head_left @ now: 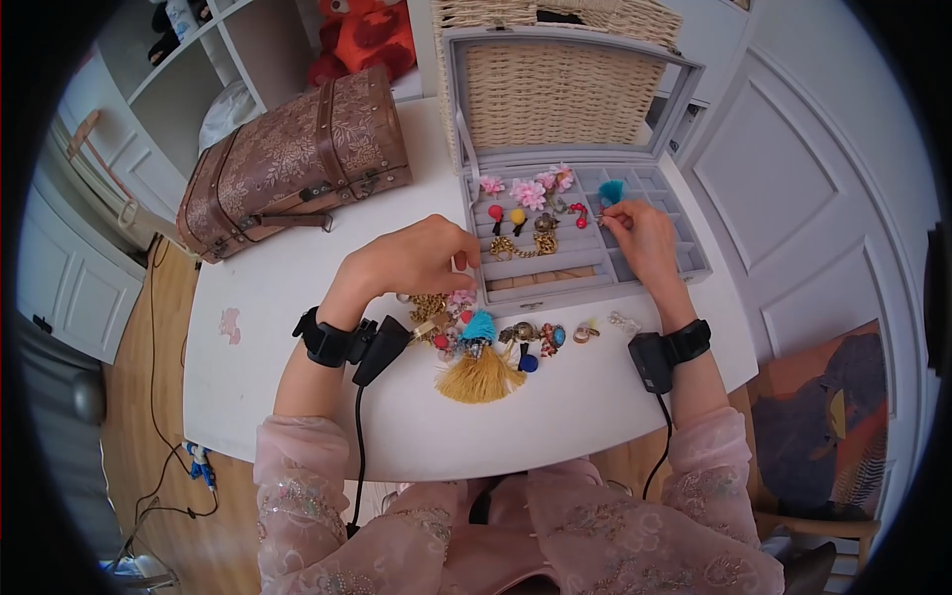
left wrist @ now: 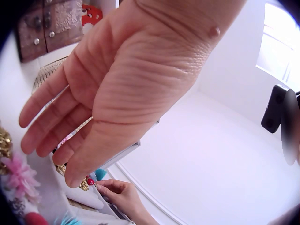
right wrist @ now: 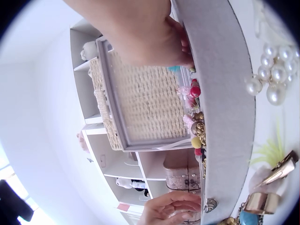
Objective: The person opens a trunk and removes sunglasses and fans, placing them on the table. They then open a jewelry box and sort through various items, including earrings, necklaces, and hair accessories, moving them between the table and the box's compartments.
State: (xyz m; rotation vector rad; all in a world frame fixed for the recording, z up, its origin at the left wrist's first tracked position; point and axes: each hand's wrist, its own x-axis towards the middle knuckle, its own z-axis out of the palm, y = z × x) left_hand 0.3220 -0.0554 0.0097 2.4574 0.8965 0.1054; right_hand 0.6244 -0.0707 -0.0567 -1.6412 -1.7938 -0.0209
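A grey jewellery box (head_left: 555,294) stands with its windowed lid up; inside lie pink flower pieces (head_left: 533,193), red and yellow pompom hair ties (head_left: 517,216), a gold chain (head_left: 524,248) and a red cherry piece (head_left: 579,214). Over its right-hand compartments, beside a teal tassel (head_left: 611,190), my right hand (head_left: 643,241) pinches a small piece of jewellery, mostly hidden by the fingertips; I cannot tell its kind. My left hand (head_left: 421,260) hangs with loose fingers, holding nothing, by the box's left front corner. Beneath it lies a jewellery pile with a yellow tassel (head_left: 478,379).
In front of the box are a blue pompom hair tie (head_left: 529,364), a ring (head_left: 583,334) and a pearl cluster (head_left: 625,322). A brown patterned case (head_left: 297,159) stands at the left of the white table (head_left: 297,372). Behind the lid is a wicker basket (head_left: 555,94).
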